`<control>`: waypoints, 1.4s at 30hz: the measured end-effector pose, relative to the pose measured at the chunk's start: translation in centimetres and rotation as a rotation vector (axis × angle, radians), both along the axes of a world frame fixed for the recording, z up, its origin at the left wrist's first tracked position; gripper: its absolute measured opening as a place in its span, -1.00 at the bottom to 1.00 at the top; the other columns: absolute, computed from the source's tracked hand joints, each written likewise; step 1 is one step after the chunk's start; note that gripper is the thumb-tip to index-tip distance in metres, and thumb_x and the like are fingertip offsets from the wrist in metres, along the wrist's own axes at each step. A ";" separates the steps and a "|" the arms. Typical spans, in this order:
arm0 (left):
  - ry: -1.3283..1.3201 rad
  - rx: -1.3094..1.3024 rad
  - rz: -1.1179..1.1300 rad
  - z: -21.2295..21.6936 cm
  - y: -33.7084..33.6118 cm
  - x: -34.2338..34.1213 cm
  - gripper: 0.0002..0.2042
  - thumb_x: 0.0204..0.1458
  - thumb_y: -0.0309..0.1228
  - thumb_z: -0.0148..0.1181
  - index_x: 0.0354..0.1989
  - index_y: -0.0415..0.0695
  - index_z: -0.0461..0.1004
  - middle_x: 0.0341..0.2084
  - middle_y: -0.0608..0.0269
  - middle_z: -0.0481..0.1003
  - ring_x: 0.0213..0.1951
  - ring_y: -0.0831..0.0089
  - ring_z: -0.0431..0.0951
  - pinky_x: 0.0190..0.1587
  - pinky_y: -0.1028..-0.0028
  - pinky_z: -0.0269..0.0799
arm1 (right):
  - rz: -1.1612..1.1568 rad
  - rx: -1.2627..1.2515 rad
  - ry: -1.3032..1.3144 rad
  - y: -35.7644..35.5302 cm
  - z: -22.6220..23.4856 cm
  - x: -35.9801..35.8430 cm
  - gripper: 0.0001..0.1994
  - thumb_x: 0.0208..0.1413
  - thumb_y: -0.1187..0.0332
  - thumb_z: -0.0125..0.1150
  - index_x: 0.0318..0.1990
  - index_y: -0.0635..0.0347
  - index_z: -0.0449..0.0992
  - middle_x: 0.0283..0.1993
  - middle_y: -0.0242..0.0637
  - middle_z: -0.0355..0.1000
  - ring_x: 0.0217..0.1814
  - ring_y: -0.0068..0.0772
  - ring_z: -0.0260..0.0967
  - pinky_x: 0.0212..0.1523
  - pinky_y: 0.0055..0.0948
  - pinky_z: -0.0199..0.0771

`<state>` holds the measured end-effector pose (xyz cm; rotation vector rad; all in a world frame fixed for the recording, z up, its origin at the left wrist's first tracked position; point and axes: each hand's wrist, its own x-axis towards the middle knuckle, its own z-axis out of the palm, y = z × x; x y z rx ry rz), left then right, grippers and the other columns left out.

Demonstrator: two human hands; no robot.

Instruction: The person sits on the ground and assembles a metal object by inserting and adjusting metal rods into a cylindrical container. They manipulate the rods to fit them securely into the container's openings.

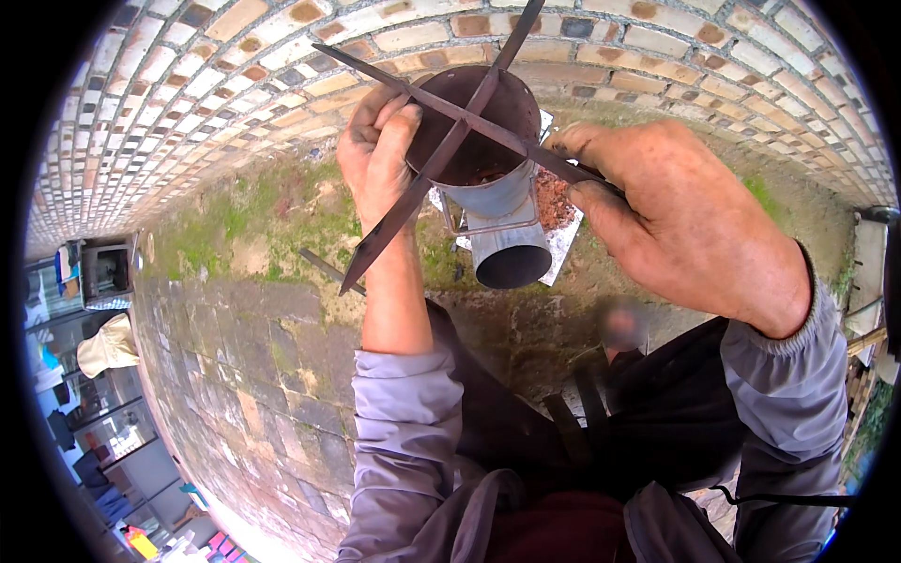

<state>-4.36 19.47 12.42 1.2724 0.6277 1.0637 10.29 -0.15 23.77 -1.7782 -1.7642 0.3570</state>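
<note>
A crosspiece of two flat, dark rusty metal bars [466, 114] lies across the open top of a round metal burner [488, 199]. The burner is brown inside and grey outside, with a short side pipe [511, 265] and a wire handle [496, 228] low down. My left hand [374, 164] is closed at the burner's left rim, its thumb beside one bar; the fingertips are partly hidden. Thumb and fingers of my right hand [690, 220] pinch the right end of a bar. Under the burner, reddish-brown crumbs [557, 199] lie on a white sheet [561, 246].
A pale brick wall [413, 38] rises close beyond the burner. Mossy ground [221, 220] and stone paving [244, 347] spread to the left. Another thin bar [324, 266] shows behind my left wrist. My dark-trousered legs [497, 394] are below. Shelves with cloths [108, 345] stand far left.
</note>
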 end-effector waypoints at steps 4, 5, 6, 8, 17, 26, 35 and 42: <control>-0.013 -0.001 -0.002 0.1 -0.3 0.3 -0.49 0.01 -0.39 0.24 0.07 -0.53 0.36 -0.15 0.00 0.52 -0.15 0.35 0.55 -0.02 0.46 0.47 | 0.028 0.002 -0.051 0.1 0.1 0.0 -0.85 0.01 0.57 0.11 -0.24 0.36 0.51 -0.58 0.05 0.33 -0.45 0.18 0.38 -0.39 -0.07 0.34; -0.016 -0.002 0.007 0.1 -0.2 0.3 -0.50 0.01 -0.40 0.23 0.07 -0.53 0.36 -0.15 0.00 0.52 -0.14 0.35 0.55 -0.02 0.45 0.47 | 0.043 0.012 -0.056 0.2 0.2 -0.1 -0.86 0.00 0.59 0.10 -0.25 0.36 0.50 -0.58 0.05 0.33 -0.44 0.18 0.38 -0.38 -0.07 0.34; -0.013 0.000 0.011 0.1 -0.1 0.2 -0.50 0.01 -0.40 0.23 0.07 -0.53 0.36 -0.15 0.00 0.52 -0.14 0.35 0.55 -0.02 0.45 0.47 | 0.034 -0.002 -0.123 0.2 0.3 -0.4 -0.87 -0.03 0.61 0.11 -0.27 0.36 0.48 -0.55 0.06 0.34 -0.42 0.19 0.39 -0.36 -0.07 0.36; -0.022 0.017 -0.005 0.0 0.0 0.1 -0.51 0.02 -0.40 0.22 0.07 -0.52 0.36 -0.16 0.00 0.52 -0.15 0.36 0.56 -0.01 0.46 0.47 | 0.024 -0.017 -0.189 0.2 0.2 -0.8 -0.87 -0.05 0.63 0.11 -0.29 0.37 0.46 -0.52 0.06 0.35 -0.40 0.19 0.39 -0.35 -0.07 0.37; -0.053 -0.034 -0.008 -0.6 0.8 -1.2 -0.56 0.01 -0.43 0.27 0.03 -0.48 0.39 -0.19 0.00 0.54 -0.18 0.37 0.58 -0.04 0.47 0.50 | 0.079 -0.177 0.002 0.0 1.3 -0.8 -0.84 0.06 0.45 0.23 -0.28 0.36 0.43 -0.45 -0.05 0.39 -0.47 0.05 0.42 -0.40 -0.16 0.39; -0.032 -0.029 -0.030 -0.2 0.5 -0.7 -0.53 0.01 -0.43 0.26 0.04 -0.51 0.36 -0.16 0.00 0.54 -0.15 0.44 0.55 0.02 0.52 0.43 | -0.249 -0.076 0.412 4.8 -3.8 4.8 -0.38 0.13 -0.10 0.24 -0.60 0.43 0.47 -0.54 0.04 0.46 -0.49 -0.19 0.50 -0.47 -0.17 0.45; 0.023 -0.001 -0.007 -0.2 0.9 -2.8 -0.55 0.09 -0.39 0.15 0.10 -0.42 0.30 -0.11 -0.06 0.52 -0.12 0.31 0.59 -0.03 0.43 0.52 | -0.311 -0.247 0.773 10.5 -6.0 2.7 -0.38 -0.19 -0.10 0.51 -0.47 0.47 0.57 -0.41 0.01 0.54 -0.31 -0.18 0.56 -0.26 -0.25 0.53; -0.009 -0.063 0.085 1.0 -0.8 -2.0 -0.59 0.05 -0.39 0.23 0.02 -0.41 0.36 -0.19 0.03 0.54 -0.20 0.39 0.58 -0.07 0.47 0.50 | -0.284 -0.195 0.774 11.4 -7.1 2.6 -0.49 -0.24 -0.03 0.50 -0.38 0.33 0.65 -0.37 -0.02 0.58 -0.27 -0.13 0.58 -0.20 -0.23 0.54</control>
